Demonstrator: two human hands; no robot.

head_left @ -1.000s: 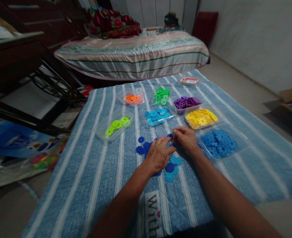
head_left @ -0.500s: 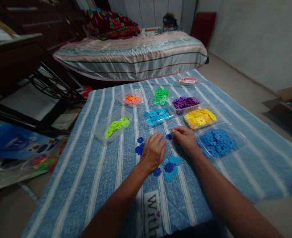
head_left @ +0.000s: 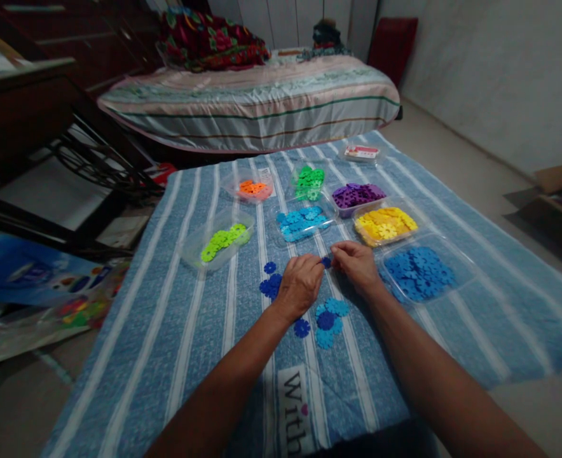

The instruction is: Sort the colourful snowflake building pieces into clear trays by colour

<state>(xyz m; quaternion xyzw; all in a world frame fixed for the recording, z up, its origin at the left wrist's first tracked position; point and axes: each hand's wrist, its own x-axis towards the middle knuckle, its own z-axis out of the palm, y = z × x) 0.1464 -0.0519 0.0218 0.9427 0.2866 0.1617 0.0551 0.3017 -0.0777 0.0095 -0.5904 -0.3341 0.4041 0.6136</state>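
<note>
My left hand [head_left: 301, 284] and my right hand [head_left: 356, 266] meet over a blue striped cloth [head_left: 176, 343]. Both pinch a small dark blue snowflake piece [head_left: 326, 261] held between their fingertips. Loose dark blue and light blue pieces [head_left: 327, 318] lie on the cloth just below and to the left of my hands. A clear tray of dark blue pieces [head_left: 421, 272] stands right beside my right hand.
More clear trays hold yellow [head_left: 386, 224], purple [head_left: 357, 194], light blue [head_left: 302, 222], green [head_left: 309, 181], orange [head_left: 251, 187] and lime pieces [head_left: 221, 240]. A small box [head_left: 362, 152] lies at the far edge. A bed [head_left: 257, 102] stands behind, dark furniture [head_left: 33, 127] at left.
My left hand has lifted off the loose pieces and curled up towards my right hand; the two now meet on one dark blue piece. The right hand has barely moved.
</note>
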